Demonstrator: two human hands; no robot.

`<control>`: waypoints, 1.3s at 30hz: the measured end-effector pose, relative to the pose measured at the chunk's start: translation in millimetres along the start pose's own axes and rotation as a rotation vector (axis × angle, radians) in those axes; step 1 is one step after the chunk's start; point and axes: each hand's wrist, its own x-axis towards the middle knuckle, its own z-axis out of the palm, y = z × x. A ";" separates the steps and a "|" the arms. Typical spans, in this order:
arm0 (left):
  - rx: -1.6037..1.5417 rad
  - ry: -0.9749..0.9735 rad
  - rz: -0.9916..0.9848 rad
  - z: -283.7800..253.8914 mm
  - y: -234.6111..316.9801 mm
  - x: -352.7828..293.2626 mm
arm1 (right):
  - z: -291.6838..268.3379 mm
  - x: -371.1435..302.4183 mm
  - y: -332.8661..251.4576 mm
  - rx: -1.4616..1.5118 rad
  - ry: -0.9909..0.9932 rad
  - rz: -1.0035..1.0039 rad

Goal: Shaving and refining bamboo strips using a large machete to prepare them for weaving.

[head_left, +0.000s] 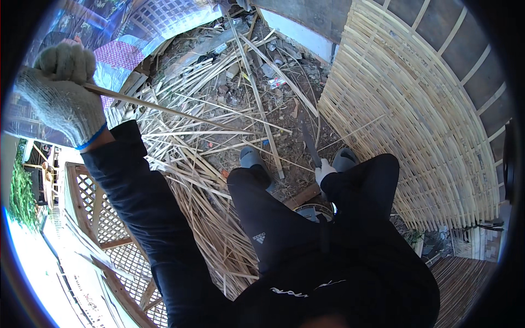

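Note:
My left hand (68,95), in a grey knitted work glove with a blue cuff edge, is raised at the upper left. Its fingers are closed round one end of a long, thin bamboo strip (164,111), which slants down toward the middle of the view. Between my knees, my right hand (325,171), in a pale glove, grips the handle of a long-bladed knife (310,143). The dark blade points away from me over the dirt ground. Knife and held strip are apart in the picture.
Loose bamboo strips (199,205) lie heaped left of my legs and scattered ahead. A large woven bamboo panel (404,120) leans on the right. Wooden lattice (112,224) stands at the left, a shiny plastic sheet (120,57) behind my left hand. Rubble and litter (268,70) lie farther off.

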 end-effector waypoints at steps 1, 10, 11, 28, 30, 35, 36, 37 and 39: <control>-0.048 -0.081 -0.043 8.7 12.6 -0.5 | -14.3 -13.0 -7.1 0.315 -0.102 0.053; -0.605 -0.881 0.295 38.8 10.2 -41.5 | -97.4 -140.9 -72.3 1.173 -0.016 -0.349; -0.569 -0.748 0.185 32.6 27.6 -51.8 | -104.8 -150.5 -74.6 1.174 -0.005 -0.350; 0.204 -0.675 -0.043 121.4 -35.1 -258.1 | -153.4 -259.8 -90.4 1.033 0.168 -0.892; 0.158 -0.641 -0.048 127.2 -36.3 -264.7 | -164.4 -274.5 -96.1 0.915 0.254 -0.879; 0.132 -0.641 -0.002 130.7 -48.8 -270.1 | -149.1 -266.6 -102.7 0.645 0.726 -1.113; 0.119 -0.632 -0.007 132.4 -51.5 -271.7 | -148.2 -265.1 -102.3 0.615 0.754 -1.127; 0.111 -0.638 -0.010 133.6 -53.6 -272.1 | -147.6 -263.8 -102.1 0.584 0.783 -1.140; 0.092 -0.646 0.005 134.1 -56.2 -271.6 | -153.3 -270.0 -107.3 0.622 0.736 -1.114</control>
